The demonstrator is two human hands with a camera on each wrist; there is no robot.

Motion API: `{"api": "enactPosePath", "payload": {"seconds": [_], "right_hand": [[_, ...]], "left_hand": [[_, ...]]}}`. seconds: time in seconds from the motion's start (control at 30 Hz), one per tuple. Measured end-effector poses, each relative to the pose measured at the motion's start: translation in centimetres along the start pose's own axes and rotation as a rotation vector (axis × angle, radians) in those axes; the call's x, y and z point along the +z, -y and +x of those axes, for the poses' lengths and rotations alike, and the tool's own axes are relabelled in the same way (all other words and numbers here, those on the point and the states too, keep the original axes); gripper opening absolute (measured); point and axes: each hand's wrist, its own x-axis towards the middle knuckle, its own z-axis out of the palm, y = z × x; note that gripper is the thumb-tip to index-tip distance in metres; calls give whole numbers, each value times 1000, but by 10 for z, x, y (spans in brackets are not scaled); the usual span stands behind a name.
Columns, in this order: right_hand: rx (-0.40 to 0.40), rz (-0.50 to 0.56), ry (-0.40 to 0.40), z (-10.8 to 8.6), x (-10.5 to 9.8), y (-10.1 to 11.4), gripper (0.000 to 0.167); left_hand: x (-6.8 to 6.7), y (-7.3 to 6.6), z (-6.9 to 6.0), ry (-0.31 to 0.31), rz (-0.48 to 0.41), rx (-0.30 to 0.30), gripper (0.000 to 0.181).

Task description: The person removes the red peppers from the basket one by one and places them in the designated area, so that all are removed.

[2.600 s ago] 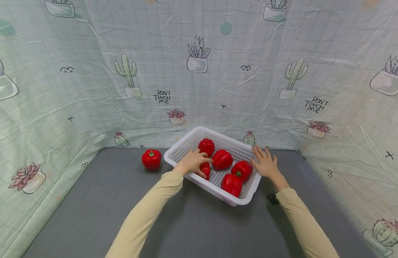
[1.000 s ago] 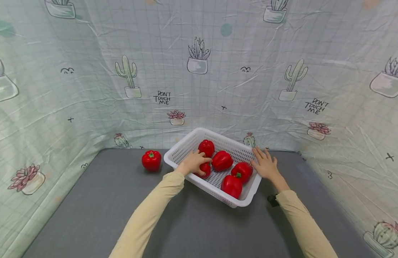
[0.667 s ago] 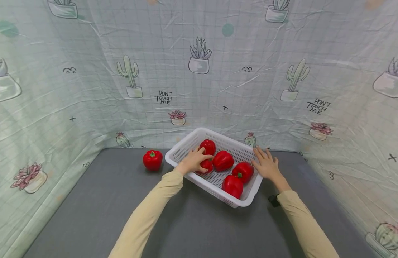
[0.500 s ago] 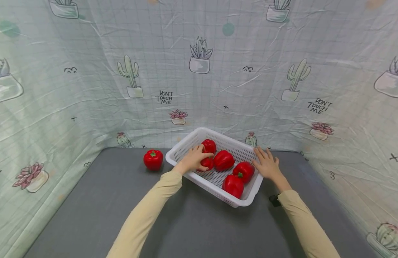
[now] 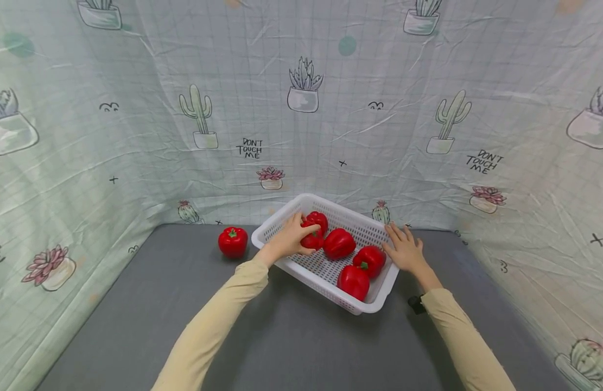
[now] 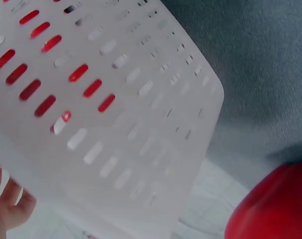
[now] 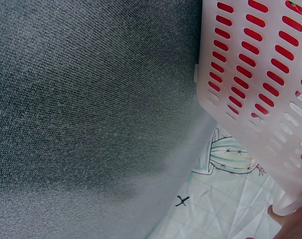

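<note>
In the head view, my left hand [image 5: 287, 239] reaches over the left side of a white perforated basket [image 5: 315, 281]. Its thumb and fingers curve round a red bell pepper [image 5: 312, 240], which partly covers another bell pepper [image 5: 319, 219] behind it. Several more red bell peppers [image 5: 338, 244] lie in the basket. My right hand [image 5: 405, 251] rests on the basket's right rim, fingers extended. The left wrist view shows the basket wall [image 6: 136, 164] and part of the left hand [image 6: 11, 206]; the right wrist view catches a bit of the right hand [image 7: 293, 224] at the rim.
One red bell pepper [image 5: 233, 242] stands on the grey tabletop [image 5: 301, 347], left of the basket. A patterned cloth [image 5: 340, 119] hangs close behind and along both sides. A small black object [image 5: 416, 304] sits by the right wrist.
My left hand has closed round the nearer-left bell pepper and shifted it up and toward the back of the basket, beside the rear pepper. My right hand has stayed on the rim.
</note>
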Motion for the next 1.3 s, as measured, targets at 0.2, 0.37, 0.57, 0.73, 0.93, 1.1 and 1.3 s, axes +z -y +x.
{"api": "enactPosePath", "payload": {"seconds": [0.2,0.37,0.57,0.73,0.93,1.1,1.3], "right_hand": [[0,2,-2,0,1,-1,58],[-3,15,5,0,-1,-1,58],[-3,9,0,-1,-3,1,57],[-5,16,-2,-1,-2,1,57],[1,14,-6,-1,0,0,57],[1,13,-7,-1,0,0,57],[-2,16,0,0,-1,0,57]], "left_hand": [[-11,0,-6,-75,74,22,60],[-20,2,-12,-128,120,43,59],[-29,7,-21,-185,189,36,59],[-37,10,-31,-198,189,-19,61],[-43,16,-42,-233,184,-54,61],[-49,20,-50,-252,206,-66,62],[-55,25,-59,-276,239,-67,60]]}}
